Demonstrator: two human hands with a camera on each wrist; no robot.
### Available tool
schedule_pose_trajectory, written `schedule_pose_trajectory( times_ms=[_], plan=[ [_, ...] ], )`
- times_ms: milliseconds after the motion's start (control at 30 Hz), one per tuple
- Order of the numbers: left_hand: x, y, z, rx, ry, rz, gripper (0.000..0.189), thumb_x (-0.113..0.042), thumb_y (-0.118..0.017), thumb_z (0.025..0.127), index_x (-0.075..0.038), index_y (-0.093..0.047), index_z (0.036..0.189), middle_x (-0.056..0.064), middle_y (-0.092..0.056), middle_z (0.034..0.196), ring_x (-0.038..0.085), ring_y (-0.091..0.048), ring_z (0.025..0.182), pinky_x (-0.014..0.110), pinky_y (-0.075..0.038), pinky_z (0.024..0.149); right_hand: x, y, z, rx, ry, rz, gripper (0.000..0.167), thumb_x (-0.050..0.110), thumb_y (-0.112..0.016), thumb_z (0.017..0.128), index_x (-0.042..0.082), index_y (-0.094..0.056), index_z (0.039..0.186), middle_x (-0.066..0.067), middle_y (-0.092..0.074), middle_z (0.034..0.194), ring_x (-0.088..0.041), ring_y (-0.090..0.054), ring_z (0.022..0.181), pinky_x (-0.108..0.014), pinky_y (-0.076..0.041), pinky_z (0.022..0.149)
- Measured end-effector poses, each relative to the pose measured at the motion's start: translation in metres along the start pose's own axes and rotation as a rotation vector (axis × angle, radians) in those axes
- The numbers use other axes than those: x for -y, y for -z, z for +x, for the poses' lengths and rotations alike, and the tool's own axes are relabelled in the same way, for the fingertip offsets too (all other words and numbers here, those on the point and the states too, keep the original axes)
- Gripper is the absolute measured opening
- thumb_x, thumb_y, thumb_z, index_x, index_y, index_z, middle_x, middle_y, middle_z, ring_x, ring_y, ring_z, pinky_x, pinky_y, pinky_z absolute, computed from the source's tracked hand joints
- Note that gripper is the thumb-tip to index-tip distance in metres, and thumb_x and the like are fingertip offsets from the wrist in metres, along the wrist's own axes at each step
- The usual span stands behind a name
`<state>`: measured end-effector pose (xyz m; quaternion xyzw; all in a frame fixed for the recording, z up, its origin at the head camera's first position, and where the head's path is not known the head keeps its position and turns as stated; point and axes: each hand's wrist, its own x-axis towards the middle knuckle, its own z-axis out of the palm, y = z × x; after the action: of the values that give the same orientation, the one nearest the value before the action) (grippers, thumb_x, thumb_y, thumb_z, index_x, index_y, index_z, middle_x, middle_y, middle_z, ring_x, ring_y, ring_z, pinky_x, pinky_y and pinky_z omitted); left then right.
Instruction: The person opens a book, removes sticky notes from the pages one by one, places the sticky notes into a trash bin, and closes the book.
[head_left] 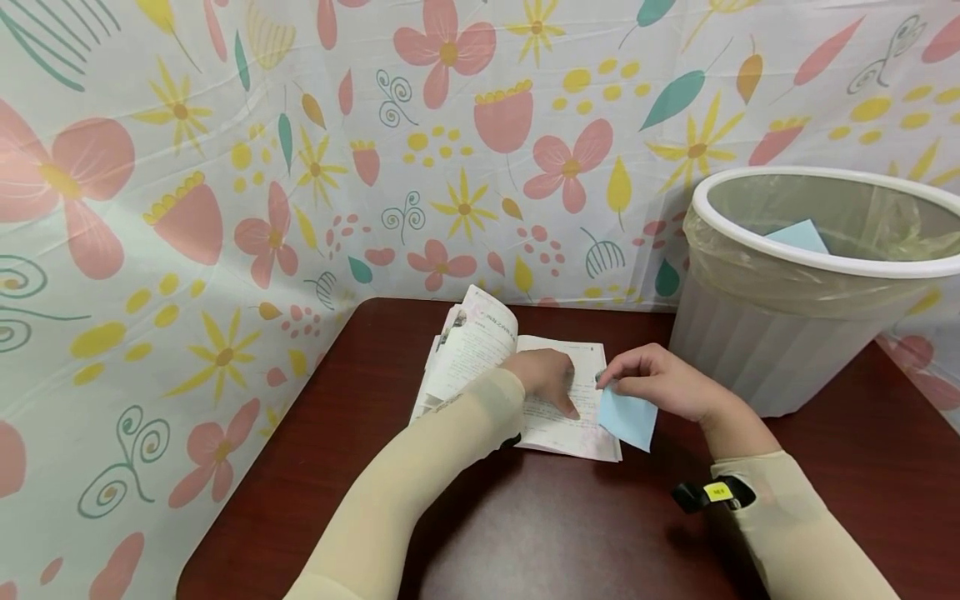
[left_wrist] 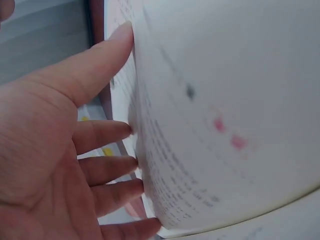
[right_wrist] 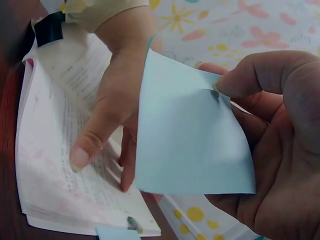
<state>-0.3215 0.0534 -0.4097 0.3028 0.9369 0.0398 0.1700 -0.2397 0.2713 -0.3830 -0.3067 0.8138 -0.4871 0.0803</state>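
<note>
A book (head_left: 566,435) lies open on the dark red-brown table (head_left: 600,517), its left-hand pages curling up. My left hand (head_left: 546,373) rests on the book with its fingers spread. In the left wrist view the fingertips (left_wrist: 131,129) touch the page beside the raised leaves. Over the book's right edge, my right hand (head_left: 663,385) pinches a light blue sticky note (head_left: 628,418) by its upper part. Seen from the right wrist, the note (right_wrist: 192,145) hangs flat and nearly square, the thumb (right_wrist: 245,77) at its upper corner. Another light blue slip (right_wrist: 118,233) shows at the book's edge.
A grey trash bin (head_left: 757,358) with a white rim and a clear liner stands to the right, near my right hand. Inside it lies a light blue piece of paper (head_left: 801,237). A flower-print curtain (head_left: 450,167) hangs behind the table and along its left side.
</note>
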Motion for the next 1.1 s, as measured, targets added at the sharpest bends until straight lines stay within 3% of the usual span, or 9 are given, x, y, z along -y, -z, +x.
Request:
schedule_pose_trajectory(
  times_ms=[100, 200, 400, 567, 767, 900, 1100],
  plan=[
    [0.0, -0.002, -0.003, -0.03, 0.001, 0.028, 0.064, -0.061, -0.087, 0.073, -0.022, -0.07, 0.121, -0.008, -0.072, 0.121, 0.015, -0.064, 0.114, 0.032, -0.053, 0.097, 0.005, 0.001, 0.0, -0.023, 0.01, 0.004, 0.022, -0.004, -0.058, 0.098, 0.005, -0.077, 0.103, -0.002, -0.076, 0.095, -0.013, -0.067, 0.072, -0.031, -0.058, 0.061],
    [0.0, -0.004, -0.007, -0.055, 0.008, 0.064, 0.057, -0.064, -0.085, 0.074, -0.025, -0.073, 0.113, -0.009, -0.072, 0.115, 0.018, -0.062, 0.113, 0.035, -0.053, 0.096, 0.01, 0.003, 0.0, -0.057, 0.021, 0.007, 0.022, -0.004, -0.057, 0.099, 0.005, -0.077, 0.103, -0.001, -0.077, 0.094, -0.016, -0.067, 0.067, -0.032, -0.058, 0.058],
    [0.002, -0.007, -0.019, -0.081, 0.013, 0.064, 0.07, -0.064, -0.082, 0.077, -0.026, -0.069, 0.133, -0.007, -0.068, 0.134, 0.023, -0.055, 0.129, 0.038, -0.049, 0.108, 0.03, 0.011, -0.005, -0.151, 0.086, -0.007, 0.015, -0.005, -0.059, 0.098, 0.0, -0.072, 0.102, 0.002, -0.077, 0.09, -0.017, -0.065, 0.062, -0.029, -0.056, 0.055],
    [0.007, -0.01, -0.029, -0.107, -0.003, 0.018, 0.071, -0.062, -0.082, 0.079, -0.025, -0.067, 0.137, -0.005, -0.065, 0.139, 0.025, -0.053, 0.134, 0.038, -0.047, 0.111, 0.06, 0.027, -0.009, -0.221, 0.146, -0.057, 0.013, -0.01, -0.063, 0.094, 0.0, -0.07, 0.098, 0.004, -0.075, 0.084, -0.012, -0.063, 0.064, -0.026, -0.05, 0.055],
    [0.011, -0.014, -0.039, -0.137, -0.019, -0.016, 0.077, -0.06, -0.08, 0.081, -0.023, -0.06, 0.146, 0.0, -0.055, 0.154, 0.027, -0.048, 0.145, 0.038, -0.044, 0.117, 0.11, 0.064, -0.01, -0.24, 0.243, -0.123, 0.02, -0.019, -0.061, 0.089, -0.001, -0.067, 0.095, 0.002, -0.071, 0.076, -0.009, -0.058, 0.06, -0.026, -0.043, 0.053],
    [0.016, -0.018, -0.043, -0.156, -0.023, -0.034, 0.078, -0.059, -0.079, 0.083, -0.024, -0.057, 0.149, 0.005, -0.046, 0.161, 0.029, -0.043, 0.149, 0.039, -0.039, 0.121, 0.146, 0.095, -0.01, -0.294, 0.219, -0.177, 0.018, -0.017, -0.062, 0.09, -0.002, -0.067, 0.096, 0.001, -0.073, 0.075, -0.011, -0.059, 0.057, -0.027, -0.043, 0.051],
    [0.023, -0.022, -0.054, -0.178, -0.02, -0.066, 0.076, -0.052, -0.077, 0.088, -0.02, -0.053, 0.152, 0.01, -0.043, 0.163, 0.033, -0.041, 0.151, 0.041, -0.036, 0.123, 0.18, 0.149, 0.002, -0.467, 0.194, -0.122, 0.013, -0.015, -0.063, 0.091, -0.004, -0.069, 0.094, 0.003, -0.074, 0.073, -0.009, -0.06, 0.057, -0.02, -0.046, 0.053]
  ],
)
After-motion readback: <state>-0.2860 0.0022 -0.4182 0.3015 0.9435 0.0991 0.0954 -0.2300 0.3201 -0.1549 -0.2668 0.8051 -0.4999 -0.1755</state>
